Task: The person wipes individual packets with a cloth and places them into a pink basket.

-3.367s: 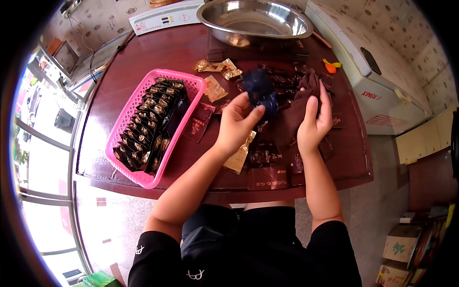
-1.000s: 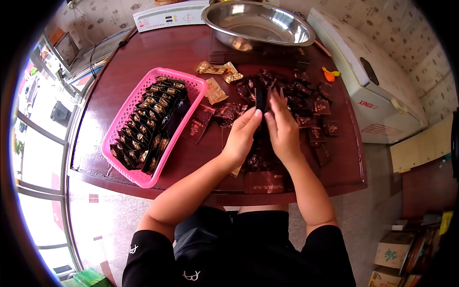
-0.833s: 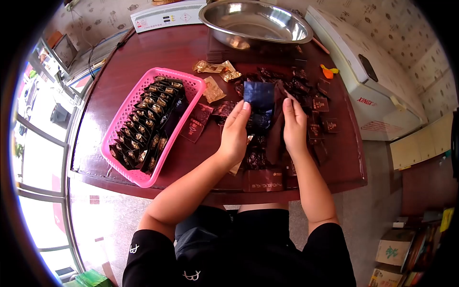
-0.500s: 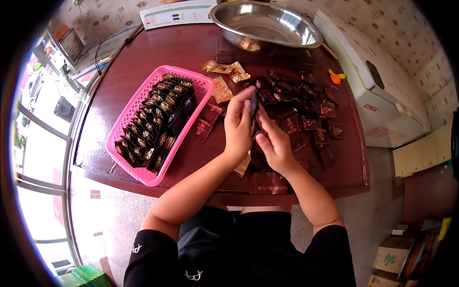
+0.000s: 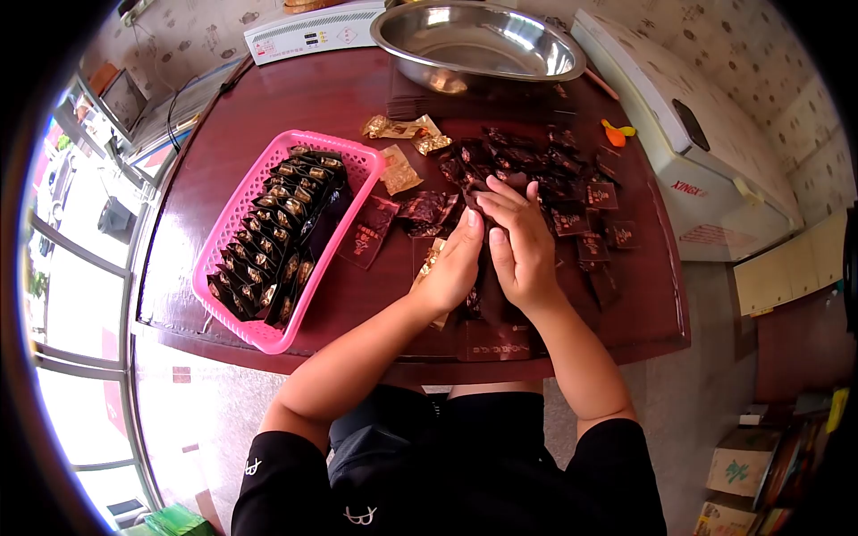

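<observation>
My left hand [image 5: 454, 271] and my right hand [image 5: 522, 252] come together over the table, fingers curved toward each other. Between them is a small dark packet [image 5: 481, 196], pressed from both sides and mostly hidden by my fingers. Just beyond lies a heap of dark wrapped packets [image 5: 527, 165], with several flat dark sachets on its right side. By my left hand are a gold wrapper [image 5: 429, 261] and a dark red packet [image 5: 368, 234]. The pink basket [image 5: 295, 323] on the left holds rows of black packets [image 5: 273, 228] standing on edge, gold print showing.
A large steel bowl [image 5: 478, 71] stands at the back on stacked dark sheets, beside a white appliance [image 5: 313, 34]. Gold wrappers [image 5: 399, 170] lie mid-table. A white freezer [image 5: 715, 192] stands against the right edge, near an orange and yellow balloon [image 5: 615, 134].
My hands have lowered a little and turned so the packet sits flatter between them, my right fingers folding over it. A dark crinkled packet shows beside my left hand. The view has shifted slightly.
</observation>
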`<state>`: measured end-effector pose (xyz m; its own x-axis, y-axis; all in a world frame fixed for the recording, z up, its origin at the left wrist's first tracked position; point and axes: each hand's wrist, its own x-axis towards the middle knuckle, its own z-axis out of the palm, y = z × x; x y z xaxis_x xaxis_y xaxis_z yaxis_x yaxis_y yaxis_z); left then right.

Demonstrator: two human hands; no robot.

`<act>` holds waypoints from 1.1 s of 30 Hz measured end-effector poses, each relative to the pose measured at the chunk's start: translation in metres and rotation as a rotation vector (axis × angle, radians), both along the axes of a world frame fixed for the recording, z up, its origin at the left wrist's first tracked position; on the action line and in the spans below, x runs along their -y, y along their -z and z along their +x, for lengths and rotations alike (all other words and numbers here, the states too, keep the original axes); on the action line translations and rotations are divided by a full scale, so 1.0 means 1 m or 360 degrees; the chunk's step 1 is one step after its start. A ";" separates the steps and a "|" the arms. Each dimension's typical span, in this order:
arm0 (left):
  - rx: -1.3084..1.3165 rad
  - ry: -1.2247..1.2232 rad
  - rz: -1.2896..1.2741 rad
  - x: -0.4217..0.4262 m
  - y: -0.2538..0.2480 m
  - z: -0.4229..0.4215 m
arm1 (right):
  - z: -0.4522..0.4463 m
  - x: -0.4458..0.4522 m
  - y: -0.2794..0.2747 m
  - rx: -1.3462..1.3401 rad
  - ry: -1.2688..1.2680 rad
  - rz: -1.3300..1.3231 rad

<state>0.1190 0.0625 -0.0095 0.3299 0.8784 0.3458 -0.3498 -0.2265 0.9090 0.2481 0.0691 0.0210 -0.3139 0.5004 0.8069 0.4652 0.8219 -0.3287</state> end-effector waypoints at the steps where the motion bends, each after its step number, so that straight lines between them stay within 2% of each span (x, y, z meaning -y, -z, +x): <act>1: 0.0078 0.0057 -0.0107 0.001 -0.004 0.000 | -0.001 0.001 0.000 -0.0039 0.0007 -0.0012; 3: 0.0145 0.0116 -0.0213 0.003 -0.006 0.000 | -0.001 0.002 -0.001 -0.0127 0.0021 -0.0047; 5: 0.0373 0.0306 -0.0546 0.003 -0.003 -0.001 | 0.002 0.000 -0.001 -0.0310 0.0014 -0.0158; 7: 0.0408 0.0294 -0.0618 0.000 0.000 -0.001 | 0.006 -0.003 -0.001 -0.0351 0.0032 -0.0169; 9: 0.0617 0.0414 -0.0888 0.000 -0.003 -0.004 | 0.009 -0.005 0.001 -0.0648 0.0037 -0.0583; 11: 0.0743 0.0394 -0.1064 -0.005 -0.003 -0.006 | 0.015 -0.007 0.001 -0.0927 0.0049 -0.0699; 13: 0.0797 0.0410 -0.0753 -0.012 -0.001 -0.012 | 0.020 -0.004 -0.008 -0.1174 0.0104 -0.0746; 15: 0.0779 0.0352 -0.0744 -0.014 0.000 -0.014 | 0.021 -0.001 -0.016 -0.1346 -0.0136 -0.0694; 17: 0.0540 0.0213 -0.0766 -0.015 0.004 -0.013 | 0.015 -0.002 -0.001 -0.1028 -0.0287 -0.0678; 18: 0.0652 0.0163 -0.0712 -0.010 -0.003 -0.005 | 0.008 0.001 -0.008 -0.0355 -0.0107 -0.0440; 19: 0.0568 -0.0047 -0.0948 0.005 -0.030 -0.003 | -0.002 0.001 -0.005 0.0152 -0.0001 -0.0196; 21: 0.0901 0.0079 -0.0938 -0.003 -0.019 -0.008 | -0.013 0.003 0.005 0.0170 0.0006 -0.0189; 23: 0.0911 -0.0031 -0.0914 -0.005 -0.015 -0.010 | -0.009 0.003 0.002 0.0289 -0.0070 -0.0117; 25: 0.1077 0.0144 -0.0827 -0.013 -0.016 -0.019 | -0.012 0.011 -0.003 0.0451 -0.0136 -0.0039; 26: 0.1096 0.0404 -0.0673 -0.016 -0.017 -0.024 | -0.013 0.011 -0.004 0.0491 -0.0187 -0.0018; 27: 0.1183 0.0472 -0.0745 -0.015 -0.020 -0.027 | -0.013 0.011 -0.005 0.0528 -0.0236 -0.0002; 29: 0.1135 0.0234 -0.0862 -0.010 -0.039 -0.021 | -0.010 0.010 -0.009 0.0519 -0.0258 -0.0012; 33: 0.1062 0.0394 -0.0855 -0.015 -0.026 -0.026 | -0.001 0.005 -0.010 0.0467 -0.0398 0.0050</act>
